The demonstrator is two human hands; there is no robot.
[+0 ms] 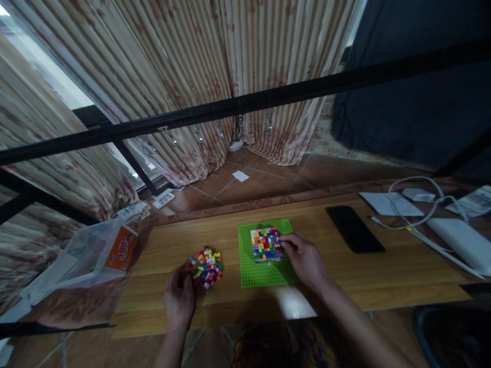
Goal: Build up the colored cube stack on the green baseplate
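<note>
Both hands rest on a wooden desk (345,286): left hand (179,299) curled beside loose bricks (207,267), right hand (305,259) fingers pinching at the brick mosaic (266,244); striped curtains (161,76) hang behind.

left hand (179,299) curled knuckles-up, right hand (305,258) reaching forward, fingers pinched

On my feed a black phone (355,229) lies on the wooden table (383,276), with white cables (422,214) and papers (391,203) at its right end. A plastic bag (82,260) sits left; striped curtains (172,76) hang behind.
</note>
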